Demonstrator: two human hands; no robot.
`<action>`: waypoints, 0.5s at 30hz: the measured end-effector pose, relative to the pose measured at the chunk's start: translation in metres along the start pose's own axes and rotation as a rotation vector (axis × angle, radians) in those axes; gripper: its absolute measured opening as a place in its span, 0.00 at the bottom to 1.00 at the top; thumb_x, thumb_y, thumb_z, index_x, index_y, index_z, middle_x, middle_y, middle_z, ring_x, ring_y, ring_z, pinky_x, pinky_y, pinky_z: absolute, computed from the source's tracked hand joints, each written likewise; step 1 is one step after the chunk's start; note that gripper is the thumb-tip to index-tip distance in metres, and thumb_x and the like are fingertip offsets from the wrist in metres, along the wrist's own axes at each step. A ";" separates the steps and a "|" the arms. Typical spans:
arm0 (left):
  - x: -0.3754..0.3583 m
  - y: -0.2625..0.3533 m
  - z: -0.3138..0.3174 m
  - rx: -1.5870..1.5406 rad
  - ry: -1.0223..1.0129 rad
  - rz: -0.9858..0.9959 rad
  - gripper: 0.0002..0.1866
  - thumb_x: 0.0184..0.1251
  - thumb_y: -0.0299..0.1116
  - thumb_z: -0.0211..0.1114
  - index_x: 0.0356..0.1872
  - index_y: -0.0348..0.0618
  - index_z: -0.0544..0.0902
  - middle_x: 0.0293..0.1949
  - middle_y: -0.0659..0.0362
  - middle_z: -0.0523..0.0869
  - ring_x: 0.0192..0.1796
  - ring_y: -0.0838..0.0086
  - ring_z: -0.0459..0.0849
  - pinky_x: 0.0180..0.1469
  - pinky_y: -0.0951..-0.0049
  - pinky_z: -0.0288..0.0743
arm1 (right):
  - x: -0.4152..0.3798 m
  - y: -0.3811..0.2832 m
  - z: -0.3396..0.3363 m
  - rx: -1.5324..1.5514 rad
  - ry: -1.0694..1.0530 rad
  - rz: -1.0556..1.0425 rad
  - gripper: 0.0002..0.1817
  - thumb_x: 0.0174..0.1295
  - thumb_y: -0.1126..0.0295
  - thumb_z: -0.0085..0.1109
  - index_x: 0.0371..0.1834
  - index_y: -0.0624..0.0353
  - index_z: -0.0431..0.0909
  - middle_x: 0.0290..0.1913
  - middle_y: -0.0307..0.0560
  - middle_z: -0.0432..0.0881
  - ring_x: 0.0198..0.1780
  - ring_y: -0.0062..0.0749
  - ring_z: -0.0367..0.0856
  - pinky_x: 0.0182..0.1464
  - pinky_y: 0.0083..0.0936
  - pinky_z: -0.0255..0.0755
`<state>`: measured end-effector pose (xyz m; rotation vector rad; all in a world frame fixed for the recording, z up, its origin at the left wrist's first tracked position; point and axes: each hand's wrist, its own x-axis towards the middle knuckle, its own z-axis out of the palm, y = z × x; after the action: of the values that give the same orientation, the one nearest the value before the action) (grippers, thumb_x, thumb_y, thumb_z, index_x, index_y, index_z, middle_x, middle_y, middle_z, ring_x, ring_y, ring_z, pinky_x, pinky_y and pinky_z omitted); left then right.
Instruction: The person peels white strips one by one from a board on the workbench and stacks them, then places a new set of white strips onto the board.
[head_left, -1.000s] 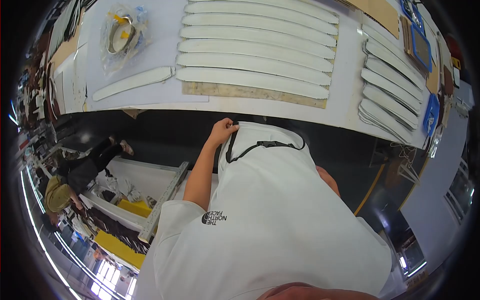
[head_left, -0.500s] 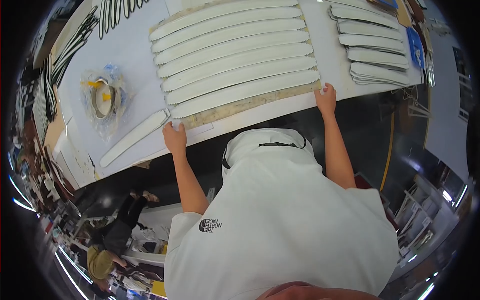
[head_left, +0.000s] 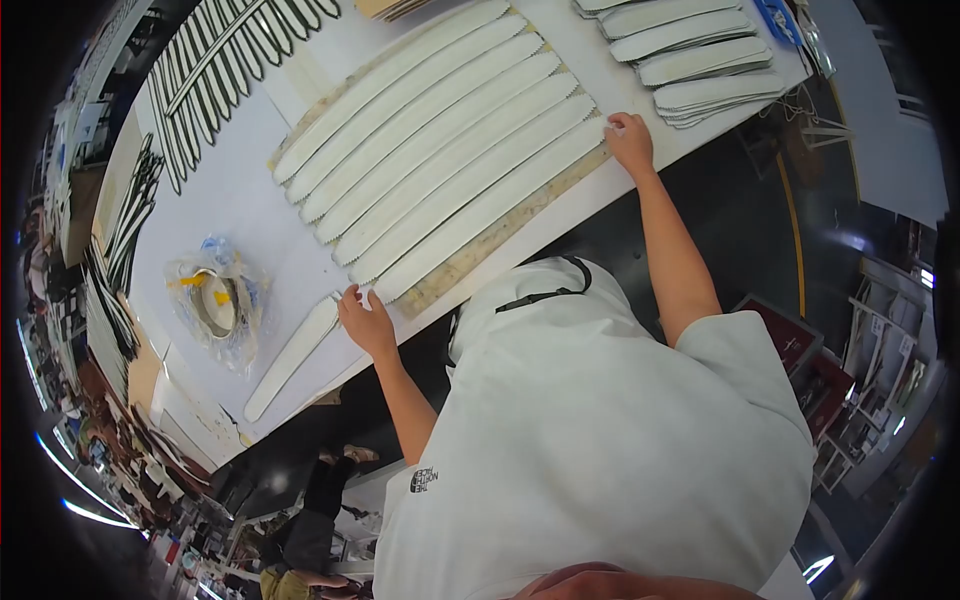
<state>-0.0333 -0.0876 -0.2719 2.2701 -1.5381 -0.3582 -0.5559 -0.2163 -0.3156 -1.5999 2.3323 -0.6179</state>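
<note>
Long white strips with toothed ends (head_left: 440, 165) lie side by side on a mottled tan board (head_left: 500, 222) in front of me. My left hand (head_left: 367, 322) is at the left end of the nearest strip (head_left: 480, 205), thumb and fingers apart, fingertips right at the toothed edge. At the same strip's right end is my right hand (head_left: 630, 145), its fingers bent and parted, tips beside the corner. A single loose white strip (head_left: 293, 357) lies on the table just left of my left hand.
A roll in clear plastic (head_left: 217, 303) sits at the table's left. Stacked white strips (head_left: 715, 92) and a blue tray (head_left: 776, 22) lie at the right. Dark-edged strips (head_left: 215, 75) spread across the far left. Behind me, at lower left, is another person (head_left: 312, 520).
The view has turned, so the table slants more steeply. My right hand has moved from the board's near corner to the strip's end; my left fingers have come up to its left end.
</note>
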 end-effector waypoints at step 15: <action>0.005 0.059 0.041 -0.040 -0.226 0.220 0.14 0.56 0.25 0.66 0.45 0.40 0.78 0.39 0.51 0.78 0.44 0.57 0.78 0.47 0.61 0.72 | -0.007 -0.057 0.017 0.119 -0.208 -0.045 0.09 0.56 0.64 0.64 0.30 0.58 0.82 0.35 0.46 0.81 0.38 0.40 0.81 0.42 0.34 0.74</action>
<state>-0.0979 -0.1183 -0.2825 2.0600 -1.8534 -0.5934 -0.4986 -0.2311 -0.3038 -1.5851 2.0763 -0.5592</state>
